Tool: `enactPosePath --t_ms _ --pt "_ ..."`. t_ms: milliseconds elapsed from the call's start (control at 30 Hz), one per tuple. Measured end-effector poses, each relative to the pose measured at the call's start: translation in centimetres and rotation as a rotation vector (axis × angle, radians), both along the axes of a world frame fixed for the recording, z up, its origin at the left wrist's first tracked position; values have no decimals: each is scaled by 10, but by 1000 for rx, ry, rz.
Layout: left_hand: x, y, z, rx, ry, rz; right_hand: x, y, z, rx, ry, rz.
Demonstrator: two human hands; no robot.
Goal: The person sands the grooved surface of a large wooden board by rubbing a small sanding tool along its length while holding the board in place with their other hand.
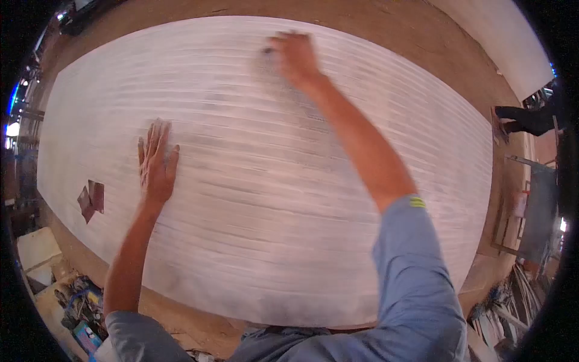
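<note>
A large white panel point(241, 229) with streaky, ridged lines and greyish smears lies before me. My left hand point(158, 163) rests flat on its left part, fingers stretched out and holding nothing. Far across the panel, near its back edge, my right hand point(294, 57) is curled downward and blurred by motion. A small dark patch point(268, 52) shows by its fingertips; what it belongs to is too smeared to make out. Left of my left hand lie folded dark reddish-brown pieces that look like sandpaper point(95, 196).
Brown ground point(398, 30) surrounds the panel. A person's dark-clothed legs point(522, 119) show beyond the right edge. A metal frame with a grey sheet point(537, 211) stands at right, above a pile of long strips point(512, 304). Mixed clutter point(81, 308) lies at lower left.
</note>
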State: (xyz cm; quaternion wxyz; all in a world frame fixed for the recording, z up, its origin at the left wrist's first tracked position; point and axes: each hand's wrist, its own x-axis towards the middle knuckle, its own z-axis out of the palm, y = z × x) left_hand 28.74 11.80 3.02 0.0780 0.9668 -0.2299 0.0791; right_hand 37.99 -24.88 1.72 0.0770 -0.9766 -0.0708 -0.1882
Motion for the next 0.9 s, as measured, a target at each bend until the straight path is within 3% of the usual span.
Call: enactPosePath --t_ms 33,100,167,267,333,367,400,433,500,533,633,733,767,800,900 --pt "-1 -2 2 -13 9 -2 35 31 -18 -27 -150 37" --pt "-1 -4 6 -25 11 -20 52 67 -2 34 -5 39" --pt "-2 -3 4 -42 28 -4 37 37 -6 32 -24 20" --pt "0 2 -5 -35 -13 -29 -38 -81 -6 149 -64 66" --pt "1 1 -6 -34 -15 -31 -127 -197 -28 -39 -133 -156" --pt "0 1 -6 -19 -20 -24 -168 -251 -16 -81 77 -306" --pt "0 -1 -5 31 -9 2 -211 -306 -8 -142 106 -371" --pt "-1 -3 -3 30 -5 -8 -249 -380 -33 -221 -23 -430" --pt "-4 -8 1 6 -4 -13 -268 -398 -23 -212 11 -489" --pt "-3 -9 1 10 -7 -17 -270 -393 -14 -198 43 -544" --pt "-5 -11 -1 26 -18 -26 -194 -298 -39 -46 -137 -283" --pt "-4 -12 -2 6 -15 -20 -90 -137 -9 258 47 -69" --pt "-4 -10 -2 -19 -12 -34 -55 -103 -25 113 -201 3" --pt "-4 -9 -2 -44 -12 -45 -41 -66 -13 45 -205 -36" --pt "-3 -8 -1 -37 15 -23 -22 -45 -2 55 47 -29"
